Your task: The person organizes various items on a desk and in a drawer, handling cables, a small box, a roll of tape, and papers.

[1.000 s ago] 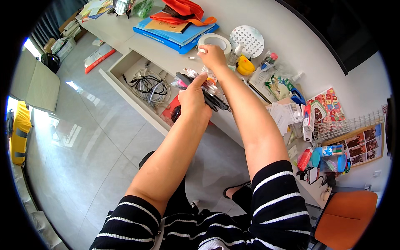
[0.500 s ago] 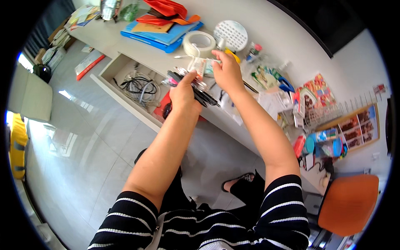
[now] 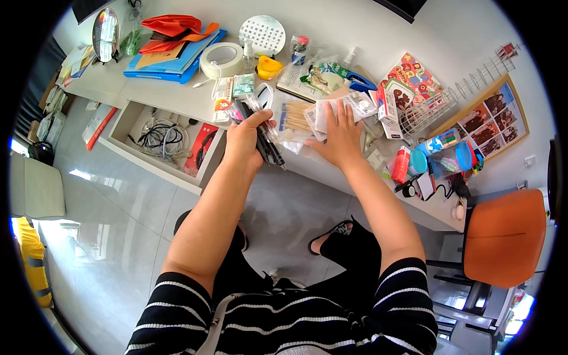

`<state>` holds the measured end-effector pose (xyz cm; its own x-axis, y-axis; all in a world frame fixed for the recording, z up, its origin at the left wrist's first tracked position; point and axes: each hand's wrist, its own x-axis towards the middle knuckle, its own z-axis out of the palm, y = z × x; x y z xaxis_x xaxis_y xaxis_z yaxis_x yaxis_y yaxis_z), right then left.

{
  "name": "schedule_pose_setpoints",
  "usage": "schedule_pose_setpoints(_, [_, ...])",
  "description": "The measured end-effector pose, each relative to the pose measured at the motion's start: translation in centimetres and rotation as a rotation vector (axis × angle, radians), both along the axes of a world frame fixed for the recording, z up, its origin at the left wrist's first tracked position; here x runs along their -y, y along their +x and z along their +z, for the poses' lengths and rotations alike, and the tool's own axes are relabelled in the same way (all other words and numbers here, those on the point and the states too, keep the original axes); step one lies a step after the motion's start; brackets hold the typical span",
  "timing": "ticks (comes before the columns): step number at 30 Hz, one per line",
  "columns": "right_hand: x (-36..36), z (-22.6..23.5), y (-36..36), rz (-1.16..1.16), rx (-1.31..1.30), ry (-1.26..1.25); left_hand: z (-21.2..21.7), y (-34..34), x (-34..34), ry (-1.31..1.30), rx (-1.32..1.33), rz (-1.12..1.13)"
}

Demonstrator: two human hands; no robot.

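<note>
My left hand point(image 3: 245, 142) is wrapped round a bundle of pens point(image 3: 272, 151), mostly black, held above the desk's front edge. My right hand point(image 3: 338, 139) lies with fingers spread over thin white packets point(image 3: 361, 104) on the desk. Between the two hands sits a clear bag of thin wooden sticks point(image 3: 296, 115). Small boxes, one white and orange point(image 3: 223, 94) and one pale green point(image 3: 243, 86), are just beyond my left hand. A wide roll of white tape point(image 3: 205, 64) with a white cable point(image 3: 216, 83) stands behind them.
An open drawer point(image 3: 148, 170) below the desk holds coiled cables point(image 3: 158, 137) and a red package point(image 3: 197, 145). Blue folders point(image 3: 189, 62), a yellow duck-like object point(image 3: 268, 68), a wire rack point(image 3: 423, 118) and blue-lidded containers point(image 3: 418, 161) crowd the desk. An orange chair point(image 3: 503, 239) stands at right.
My right hand has moved from beside the small boxes, rightward and down onto the white packets, its fingers now spread. My left hand keeps hold of the pens. The view has turned right.
</note>
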<state>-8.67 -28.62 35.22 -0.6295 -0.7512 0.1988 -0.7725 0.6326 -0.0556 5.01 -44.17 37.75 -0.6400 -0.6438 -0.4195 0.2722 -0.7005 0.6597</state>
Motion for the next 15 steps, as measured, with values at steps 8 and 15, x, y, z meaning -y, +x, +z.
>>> schedule_pose_setpoints(8, [-1.7, -1.8, -3.2, 0.179, -0.008, 0.021, -1.3, -1.5, -0.8, -0.022, 0.003, -0.094])
schedule_pose_setpoints(15, [-3.4, -0.3, -3.0, 0.333, 0.079, -0.135, -1.1, -2.4, -1.3, 0.004, -0.008, -0.141])
